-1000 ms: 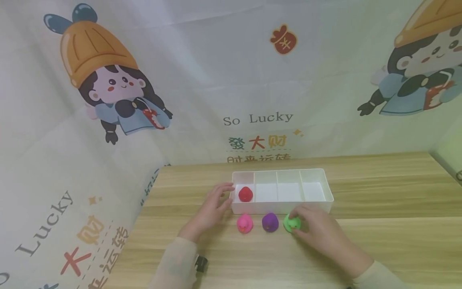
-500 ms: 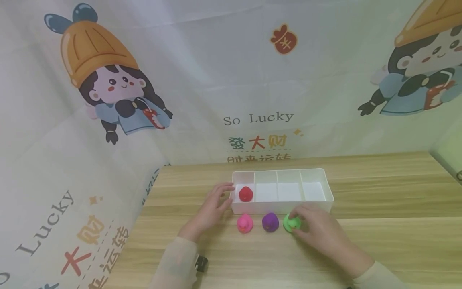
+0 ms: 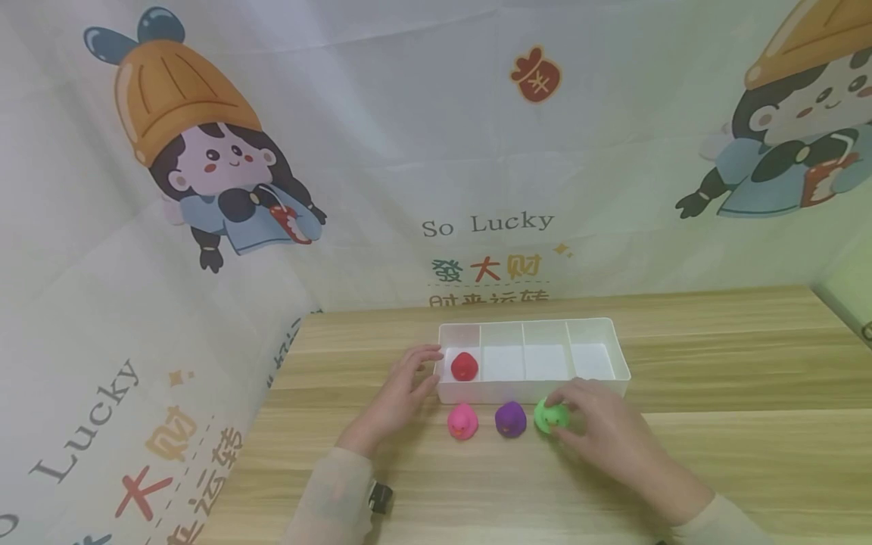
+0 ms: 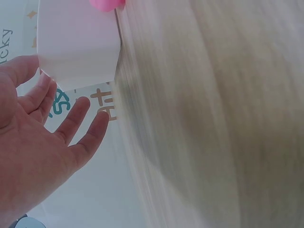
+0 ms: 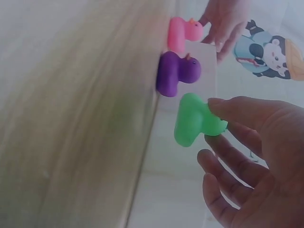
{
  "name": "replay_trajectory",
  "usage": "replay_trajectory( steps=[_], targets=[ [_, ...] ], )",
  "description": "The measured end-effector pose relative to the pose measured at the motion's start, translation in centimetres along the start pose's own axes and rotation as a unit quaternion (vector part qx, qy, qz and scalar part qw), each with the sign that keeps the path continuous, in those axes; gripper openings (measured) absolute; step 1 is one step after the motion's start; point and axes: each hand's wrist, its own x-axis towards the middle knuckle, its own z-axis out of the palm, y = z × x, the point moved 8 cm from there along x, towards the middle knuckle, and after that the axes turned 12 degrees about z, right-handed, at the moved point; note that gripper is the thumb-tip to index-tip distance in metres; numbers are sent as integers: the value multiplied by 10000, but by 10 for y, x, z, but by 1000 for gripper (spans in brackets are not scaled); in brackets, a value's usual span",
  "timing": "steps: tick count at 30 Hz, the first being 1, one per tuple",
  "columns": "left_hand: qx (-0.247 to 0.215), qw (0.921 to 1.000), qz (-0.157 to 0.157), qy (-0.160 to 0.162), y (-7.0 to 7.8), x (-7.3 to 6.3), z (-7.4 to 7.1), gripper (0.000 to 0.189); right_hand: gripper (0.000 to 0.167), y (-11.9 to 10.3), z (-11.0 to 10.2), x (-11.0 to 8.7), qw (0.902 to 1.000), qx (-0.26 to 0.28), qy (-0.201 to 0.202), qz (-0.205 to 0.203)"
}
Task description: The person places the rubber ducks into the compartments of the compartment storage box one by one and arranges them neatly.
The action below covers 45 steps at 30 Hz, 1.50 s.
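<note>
My right hand (image 3: 609, 428) pinches a green rubber duck (image 3: 547, 418) between thumb and fingers, by its head in the right wrist view. The duck (image 5: 192, 121) is raised off the table there, close to the front wall of a white box with four compartments (image 3: 531, 391). My left hand (image 3: 402, 386) touches the box's left end, thumb and fingertips at its edges, the other fingers spread loosely in the left wrist view. A red toy (image 3: 464, 367) lies in the leftmost compartment. A purple duck (image 3: 510, 420) and a pink duck (image 3: 462, 421) stand before the box.
The wood-grain table (image 3: 715, 454) runs back to a printed cloth (image 3: 381, 151) hung behind and at the left. A small black device (image 3: 380, 498) sits beside the left sleeve (image 3: 334, 492).
My right hand has lifted the green duck slightly, shifting it a little toward the box. The left hand, the box and the other ducks stay in place.
</note>
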Motion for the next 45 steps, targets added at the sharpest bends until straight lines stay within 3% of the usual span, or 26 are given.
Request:
replay_trajectory(
  steps=[6, 13, 24, 34, 45],
  targets=[
    [5, 10000, -67, 2, 1, 0, 0, 37, 33, -7, -10, 3, 9996, 185, 79, -191],
    [-40, 9999, 115, -7, 0, 0, 0, 36, 32, -15, -17, 5, 9989, 239, 222, -343],
    [-18, 10000, 26, 9, 0, 0, -1, 38, 33, -32, -28, 17, 9921, 519, 525, -1016],
    [-10, 9998, 200, -1, -2, 1, 2, 36, 31, -35, -26, 28, 9932, 372, 622, -907],
    [-13, 10000, -3, 23, -1, 0, 1, 36, 31, -32, -19, 47, 9963, 262, 561, -602]
  ],
)
